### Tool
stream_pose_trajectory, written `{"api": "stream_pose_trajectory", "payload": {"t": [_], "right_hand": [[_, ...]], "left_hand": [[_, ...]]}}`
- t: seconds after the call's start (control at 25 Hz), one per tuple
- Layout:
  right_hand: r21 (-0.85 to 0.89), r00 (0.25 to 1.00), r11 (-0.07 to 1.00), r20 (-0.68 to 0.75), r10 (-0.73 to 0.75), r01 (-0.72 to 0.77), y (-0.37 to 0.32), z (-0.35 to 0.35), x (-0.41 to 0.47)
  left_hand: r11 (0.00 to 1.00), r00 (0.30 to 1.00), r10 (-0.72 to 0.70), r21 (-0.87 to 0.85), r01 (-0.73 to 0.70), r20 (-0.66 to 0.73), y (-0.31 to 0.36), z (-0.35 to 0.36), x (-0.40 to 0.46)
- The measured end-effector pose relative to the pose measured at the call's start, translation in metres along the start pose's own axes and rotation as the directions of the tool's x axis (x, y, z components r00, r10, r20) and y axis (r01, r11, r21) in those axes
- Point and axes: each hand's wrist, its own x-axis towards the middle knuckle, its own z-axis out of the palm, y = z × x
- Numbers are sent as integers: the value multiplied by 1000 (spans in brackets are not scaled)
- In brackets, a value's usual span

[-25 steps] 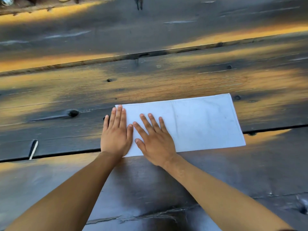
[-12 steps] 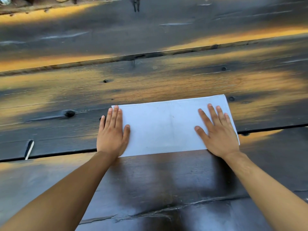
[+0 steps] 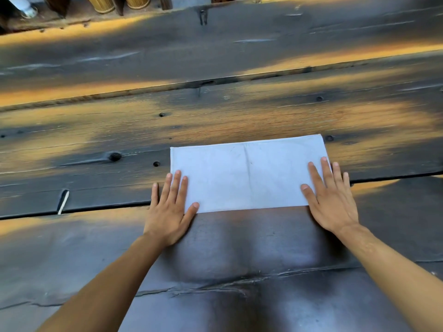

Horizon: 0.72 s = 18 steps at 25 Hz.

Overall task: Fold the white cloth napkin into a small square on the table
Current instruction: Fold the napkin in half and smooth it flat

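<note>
1. Since half a second ago, both hands are sitting lower on the white rectangular cloth napkin (image 3: 247, 176): the left hand (image 3: 169, 212) is now lying at its near-left corner, further toward the person than before, and the right hand (image 3: 332, 200) is covering its near-right corner with its heel off the cloth.
2. The napkin is lying flat on the dark, weathered wooden plank table (image 3: 215, 111), folded into a long rectangle.
3. Its long axis is running left to right across the view, tilted slightly so that the right end is sitting a little farther from the person than the left end.
4. A faint crease is crossing the napkin's short way, near the middle of its length.
5. The left hand is pressing palm down with fingers straight and close together; three fingertips and the thumb are resting on the napkin, while the little finger is lying on the wood just left of the napkin's edge.
6. The right hand is pressing palm down with fingers spread moderately, gripping nothing.
7. The napkin's near long edge is lying roughly along a gap between two planks.
8. A dark knot (image 3: 114, 156) in the wood is sitting well left of the napkin.
</note>
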Motion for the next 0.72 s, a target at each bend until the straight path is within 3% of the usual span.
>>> {"api": "stream_pose_trajectory", "payload": {"t": [0.24, 0.32, 0.4, 0.48, 0.56, 0.64, 0.72], "right_hand": [[1, 996, 998, 66, 65, -65, -4, 6, -46], [25, 989, 990, 68, 134, -136, -13, 13, -78], [67, 968, 969, 89, 233, -239, -30, 16, -108], [115, 937, 934, 127, 324, -339, -49, 17, -133], [139, 902, 899, 188, 389, -416, -73, 15, -151], [153, 861, 868, 292, 418, -473, -93, 10, -159], [157, 849, 863, 330, 413, -481, -101, 4, -167]], "left_hand": [[992, 993, -104, 74, 100, 53, 3, -8, -9], [979, 978, -203, 9, 204, -51, 15, -18, -15], [976, 960, -210, -96, 195, -187, 41, -26, -34], [989, 964, -89, -138, 55, -251, 79, -23, -63], [972, 971, 125, -171, -161, -204, 122, -18, -91], [904, 921, 363, -187, -385, -142, 161, -9, -111], [848, 873, 478, -206, -488, -99, 191, -4, -128]]}}
